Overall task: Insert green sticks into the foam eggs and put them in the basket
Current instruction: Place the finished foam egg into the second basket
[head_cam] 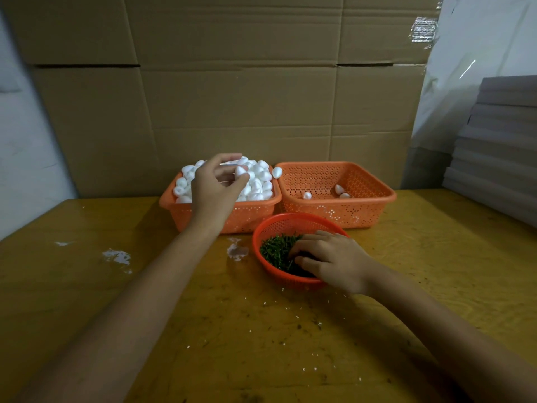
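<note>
Left hand (216, 184): raised over the heaped basket, thumb and fingertips pinching one foam egg (240, 171) just above the pile.

Right hand (328, 258): lies inside the round red basket (263, 228), fingers curled down into the green sticks (274, 251). The fingertips are buried among them, so I cannot tell whether they grip a stick.

Left orange basket (247, 216): stands at the far side of the wooden table (145, 315), filled above its rim with white foam eggs (261, 187). A stray egg (277, 172) perches at its right corner, where it meets the neighbouring basket.

Right orange basket (377, 196): touches the first one side by side. It holds three eggs (339, 189) on its floor. They are too small to show whether sticks are fitted.

Round red basket: sits nearer the person, just in front of the joint between the two orange baskets. Its right rim is hidden by the right hand.

Surroundings: plain brown cardboard (232, 82) forms the backdrop, with a crumpled patch of clear tape (424, 29) at its upper right edge. A white sheet (479, 53) and a stack of grey boards (499, 141) stand at the right and are cut off by the frame. White smears (117, 255) and scattered crumbs mark the tabletop.
</note>
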A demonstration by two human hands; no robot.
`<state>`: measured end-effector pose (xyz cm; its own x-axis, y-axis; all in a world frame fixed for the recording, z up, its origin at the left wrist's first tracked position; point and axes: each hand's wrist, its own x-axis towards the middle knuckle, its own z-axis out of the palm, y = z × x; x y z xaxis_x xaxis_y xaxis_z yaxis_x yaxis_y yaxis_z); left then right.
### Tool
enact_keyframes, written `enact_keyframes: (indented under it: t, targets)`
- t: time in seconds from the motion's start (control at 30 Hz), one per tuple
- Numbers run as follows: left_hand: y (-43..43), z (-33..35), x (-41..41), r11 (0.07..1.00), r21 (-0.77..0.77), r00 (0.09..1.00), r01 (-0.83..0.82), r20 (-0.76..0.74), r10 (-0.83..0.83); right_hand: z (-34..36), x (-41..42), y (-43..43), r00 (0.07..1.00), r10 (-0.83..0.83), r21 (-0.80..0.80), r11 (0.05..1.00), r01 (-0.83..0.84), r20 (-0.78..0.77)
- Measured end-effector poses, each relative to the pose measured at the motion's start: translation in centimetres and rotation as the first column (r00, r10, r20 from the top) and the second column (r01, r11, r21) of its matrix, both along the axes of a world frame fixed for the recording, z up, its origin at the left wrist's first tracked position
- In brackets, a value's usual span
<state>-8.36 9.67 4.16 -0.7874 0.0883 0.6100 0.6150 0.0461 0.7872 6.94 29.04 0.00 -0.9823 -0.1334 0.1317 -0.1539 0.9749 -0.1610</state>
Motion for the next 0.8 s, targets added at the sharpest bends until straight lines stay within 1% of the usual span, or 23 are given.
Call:
enact_keyframes:
  t: [0.07, 0.17, 0.27, 0.33, 0.47, 0.63, 0.8]
  targets:
    - [0.2, -0.5, 1.1, 0.991, 0.104, 0.99, 0.089, 0.099, -0.099, 0.0, -0.1, 0.0, 1.0, -0.002, -0.015, 1.0, 0.003, 0.006]
    - [0.6, -1.2, 2.9, 0.929, 0.307, 0.924, 0.204, 0.253, -0.287, 0.0, -0.1, 0.0, 1.0, -0.005, -0.044, 0.999, 0.004, -0.012]
    - [0.6, -2.2, 4.7, 0.846, 0.438, 0.827, 0.303, 0.32, -0.462, 0.1, -0.1, 0.1, 1.0, -0.001, -0.093, 0.996, 0.0, -0.007]
    - [0.4, -2.6, 5.6, 0.806, 0.481, 0.775, 0.344, 0.34, -0.533, 0.2, 0.0, 0.2, 1.0, -0.004, -0.126, 0.992, 0.005, 0.006]
    - [0.2, -3.4, 6.8, 0.747, 0.492, 0.714, 0.447, 0.306, -0.629, 0.3, 0.3, 0.2, 1.0, 0.007, -0.195, 0.981, -0.006, 0.004]
    - [-0.1, -3.7, 7.1, 0.738, 0.445, 0.705, 0.507, 0.278, -0.652, 0.7, 0.6, 0.0, 0.999, 0.028, -0.277, 0.96, -0.033, -0.022]
    - [-0.2, -3.9, 7.3, 0.762, 0.382, 0.71, 0.523, 0.298, -0.638, 0.1, 0.7, -0.2, 0.982, 0.031, -0.367, 0.925, -0.099, -0.188]
